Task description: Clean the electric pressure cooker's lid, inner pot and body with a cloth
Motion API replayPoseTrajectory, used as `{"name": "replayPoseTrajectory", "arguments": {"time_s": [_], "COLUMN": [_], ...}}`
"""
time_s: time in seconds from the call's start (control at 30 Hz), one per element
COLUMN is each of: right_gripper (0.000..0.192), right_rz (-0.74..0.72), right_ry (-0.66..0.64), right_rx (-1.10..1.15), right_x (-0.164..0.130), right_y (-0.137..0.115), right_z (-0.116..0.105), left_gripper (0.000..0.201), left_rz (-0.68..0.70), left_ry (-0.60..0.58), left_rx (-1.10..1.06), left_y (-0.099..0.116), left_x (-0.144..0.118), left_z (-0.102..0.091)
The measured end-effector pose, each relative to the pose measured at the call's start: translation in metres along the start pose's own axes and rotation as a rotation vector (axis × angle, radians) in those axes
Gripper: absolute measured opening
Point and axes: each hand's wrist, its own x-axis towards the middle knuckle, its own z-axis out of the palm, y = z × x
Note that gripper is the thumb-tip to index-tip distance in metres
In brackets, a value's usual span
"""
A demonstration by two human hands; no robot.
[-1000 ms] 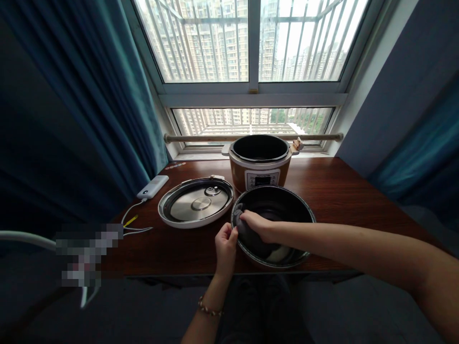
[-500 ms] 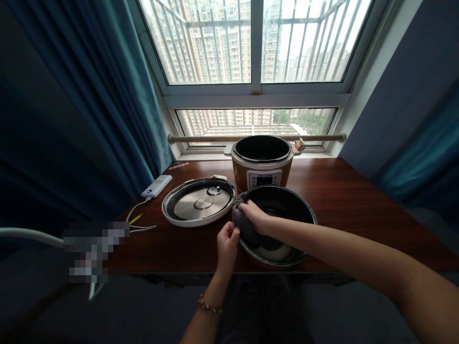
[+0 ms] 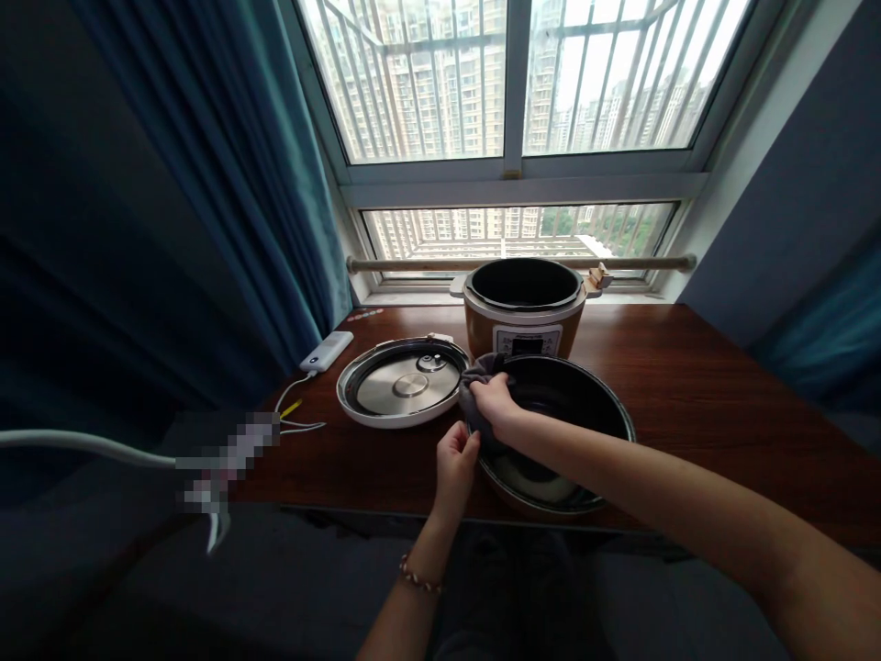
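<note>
Right hand [image 3: 496, 406]: fingers pinching cloth [image 3: 474, 372]
Left hand [image 3: 454, 466]: fingers pinching pot [image 3: 561, 390] near bench's [image 3: 695, 413] front edge
Wiping: likely; next needs steady pot

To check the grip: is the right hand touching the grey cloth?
Touching: the head view shows the right hand pressed onto the grey cloth, which bunches around it.

Slim bracelet [image 3: 417, 581] (dark and pale)
</note>
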Motion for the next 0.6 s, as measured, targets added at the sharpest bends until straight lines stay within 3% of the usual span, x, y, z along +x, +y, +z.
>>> {"name": "replayPoseTrajectory", "arguments": {"time_s": [0.23,0.3,0.37,0.47,0.6], "right_gripper": [0.045,0.043,0.039,0.031,0.034], "right_rz": [0.187,0.122,-0.064,-0.356,-0.499], "right_ry": [0.36,0.497,0.564,0.405,0.173], "right_rx": [0.01,0.002,-0.056,-0.254,-0.537], "right_x": [0.024,0.023,0.017,0.006,-0.004], "right_y": [-0.008,-0.006,-0.003,0.004,0.018], "right_z": [-0.038,-0.047,-0.051,-0.05,-0.045], "left_gripper": [0.033,0.034,0.034,0.033,0.033], "left_rz": [-0.007,-0.012,-0.015,-0.019,-0.028], "left_ry": [-0.007,-0.012,-0.015,-0.012,0.001], "left_rx": [0.016,0.016,0.011,0.002,0.007], "left_y": [0.005,0.005,0.003,-0.001,-0.005], "left_x": [-0.001,-0.001,-0.001,0.0,0.001], "left_z": [-0.001,-0.001,-0.002,-0.002,-0.003]}}
